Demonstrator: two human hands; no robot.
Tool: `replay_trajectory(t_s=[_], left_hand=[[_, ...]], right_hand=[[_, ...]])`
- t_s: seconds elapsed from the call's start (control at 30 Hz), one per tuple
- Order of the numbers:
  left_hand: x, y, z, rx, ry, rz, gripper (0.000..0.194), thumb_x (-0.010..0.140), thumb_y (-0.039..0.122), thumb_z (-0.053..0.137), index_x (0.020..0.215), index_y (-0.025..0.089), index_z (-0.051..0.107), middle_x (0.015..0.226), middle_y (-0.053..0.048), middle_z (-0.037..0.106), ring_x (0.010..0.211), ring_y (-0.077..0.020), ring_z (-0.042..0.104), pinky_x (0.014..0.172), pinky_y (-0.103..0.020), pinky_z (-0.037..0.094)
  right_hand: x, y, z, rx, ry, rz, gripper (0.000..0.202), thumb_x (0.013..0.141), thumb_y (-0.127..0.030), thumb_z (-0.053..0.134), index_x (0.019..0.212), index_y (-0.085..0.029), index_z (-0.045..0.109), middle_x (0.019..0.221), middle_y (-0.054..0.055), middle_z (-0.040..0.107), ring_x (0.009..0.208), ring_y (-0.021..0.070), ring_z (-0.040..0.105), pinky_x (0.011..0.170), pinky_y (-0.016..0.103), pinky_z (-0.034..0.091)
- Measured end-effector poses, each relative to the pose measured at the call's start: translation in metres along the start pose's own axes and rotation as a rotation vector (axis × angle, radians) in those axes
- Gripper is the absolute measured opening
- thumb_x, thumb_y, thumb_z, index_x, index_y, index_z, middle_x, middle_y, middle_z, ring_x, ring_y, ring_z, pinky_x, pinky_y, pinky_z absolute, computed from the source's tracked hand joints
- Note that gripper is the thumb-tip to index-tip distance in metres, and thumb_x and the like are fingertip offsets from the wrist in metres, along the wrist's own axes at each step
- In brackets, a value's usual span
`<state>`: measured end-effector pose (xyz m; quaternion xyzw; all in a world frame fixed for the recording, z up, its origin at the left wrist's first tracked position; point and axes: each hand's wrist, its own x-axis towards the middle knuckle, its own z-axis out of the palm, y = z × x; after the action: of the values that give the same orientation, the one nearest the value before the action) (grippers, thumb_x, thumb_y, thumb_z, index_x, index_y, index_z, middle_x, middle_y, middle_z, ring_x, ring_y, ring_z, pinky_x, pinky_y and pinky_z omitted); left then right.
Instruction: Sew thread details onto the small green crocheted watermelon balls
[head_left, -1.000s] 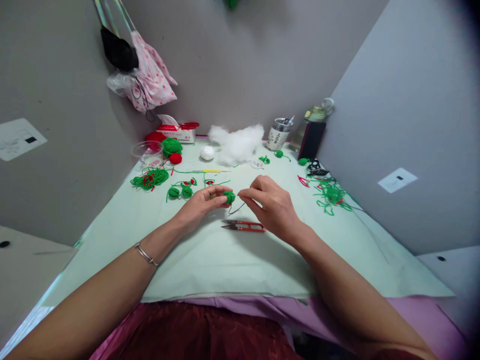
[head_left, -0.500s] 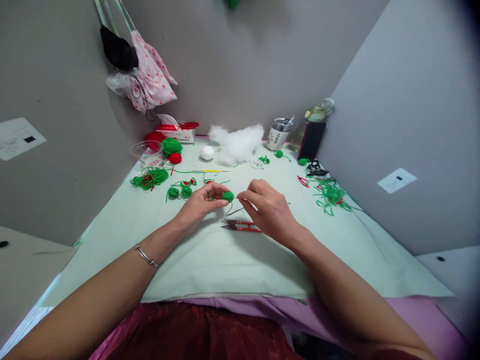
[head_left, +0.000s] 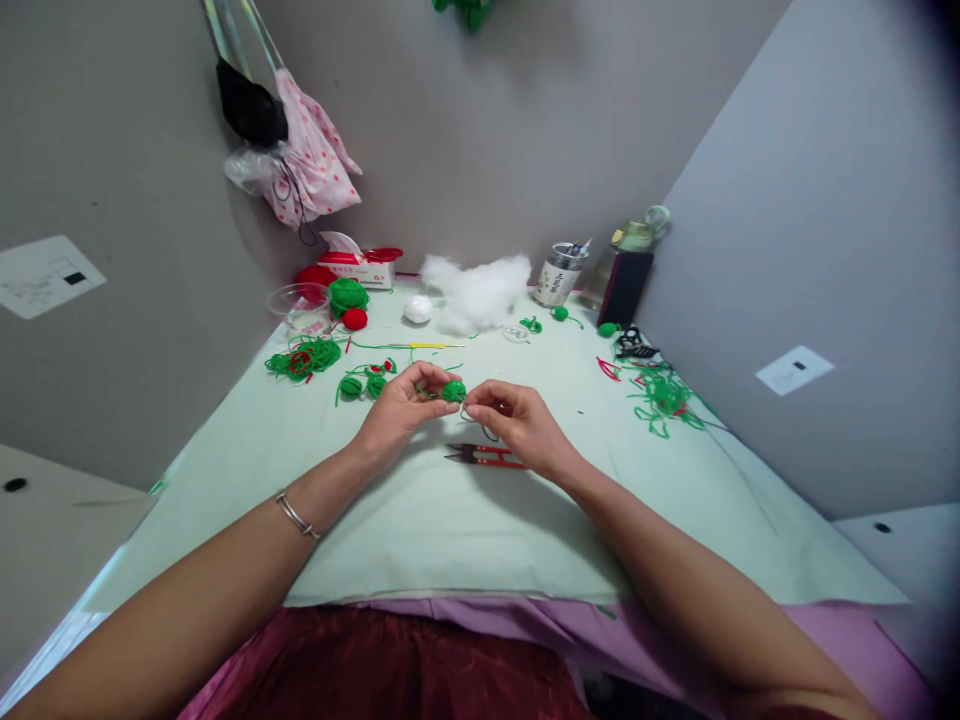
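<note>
A small green crocheted ball [head_left: 454, 391] is pinched between the thumb and fingers of my left hand [head_left: 401, 408]. My right hand [head_left: 517, 420] is closed in a pinch right beside the ball, and what its fingertips hold is too small to make out. A dark thread [head_left: 487, 433] loops down below those fingertips. Under my hands lie red-handled thread snips [head_left: 480, 455], tips pointing left. Left of my left hand sit two green crocheted balls [head_left: 350, 387] with yarn tails and red bits near them.
Farther back lie a yellow crochet hook [head_left: 427, 346], white stuffing [head_left: 480, 292] and a white yarn ball [head_left: 417, 309]. Tangled green yarn lies left [head_left: 304, 358] and right [head_left: 664, 395]. A pen tin [head_left: 556, 278], phone [head_left: 626, 288] and bottle [head_left: 636, 234] stand back right.
My right hand has moved left and in close to the green ball. The thread loop below is now shorter. The view has shifted slightly.
</note>
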<state>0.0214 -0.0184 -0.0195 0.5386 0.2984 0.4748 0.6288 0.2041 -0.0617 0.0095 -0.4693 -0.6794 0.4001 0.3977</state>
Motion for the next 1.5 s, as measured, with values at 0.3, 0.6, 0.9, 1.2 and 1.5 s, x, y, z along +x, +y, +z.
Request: replay_trajectory(t_s=[0.3,0.6,0.9,1.2,1.5], left_hand=[[-0.002,0.003,0.002,0.04,0.025,0.032,0.032,0.066,0.018,0.08,0.091,0.019,0.06,0.105,-0.003,0.066,0.098,-0.0164,0.057,0.09,-0.032,0.043],[-0.004,0.002,0.006,0.147,-0.023,0.09,0.026,0.07,0.022,0.078,0.09,0.018,0.063,0.095,-0.003,0.064,0.093,-0.0173,0.059,0.089,-0.033,0.045],[-0.008,0.0,0.008,0.192,-0.155,0.049,0.024,0.076,0.027,0.074,0.097,0.019,0.066,0.098,-0.005,0.063,0.095,-0.0185,0.058,0.09,-0.034,0.044],[-0.012,0.012,0.012,0.121,-0.227,-0.075,0.023,0.079,0.029,0.07,0.1,0.02,0.066,0.094,-0.003,0.063,0.085,-0.0159,0.057,0.079,-0.031,0.044],[-0.009,0.011,0.005,0.004,-0.219,-0.126,0.022,0.079,0.03,0.069,0.099,0.022,0.067,0.092,-0.002,0.065,0.077,-0.0159,0.061,0.081,-0.034,0.045]], right_hand=[[0.002,0.0,0.002,0.088,0.082,0.088,0.023,0.081,-0.037,0.067,0.075,-0.016,0.061,0.062,-0.003,0.051,0.055,0.0092,0.04,0.052,0.024,0.031],[0.003,-0.003,0.0,0.286,0.041,0.119,0.028,0.08,-0.042,0.069,0.081,-0.017,0.057,0.068,0.001,0.063,0.062,0.0131,0.06,0.061,0.027,0.049],[0.006,-0.003,-0.011,0.022,0.094,0.057,0.015,0.078,-0.031,0.067,0.076,-0.016,0.067,0.07,0.0,0.06,0.059,0.0089,0.046,0.053,0.022,0.036],[0.012,-0.019,-0.065,0.737,0.227,0.219,0.03,0.071,-0.033,0.076,0.086,-0.021,0.054,0.071,-0.005,0.062,0.055,0.0073,0.059,0.047,0.017,0.049],[0.021,0.012,-0.132,0.726,0.862,-0.194,0.021,0.078,-0.019,0.071,0.066,-0.02,0.054,0.053,-0.005,0.049,0.083,0.0152,0.071,0.077,0.028,0.062]])
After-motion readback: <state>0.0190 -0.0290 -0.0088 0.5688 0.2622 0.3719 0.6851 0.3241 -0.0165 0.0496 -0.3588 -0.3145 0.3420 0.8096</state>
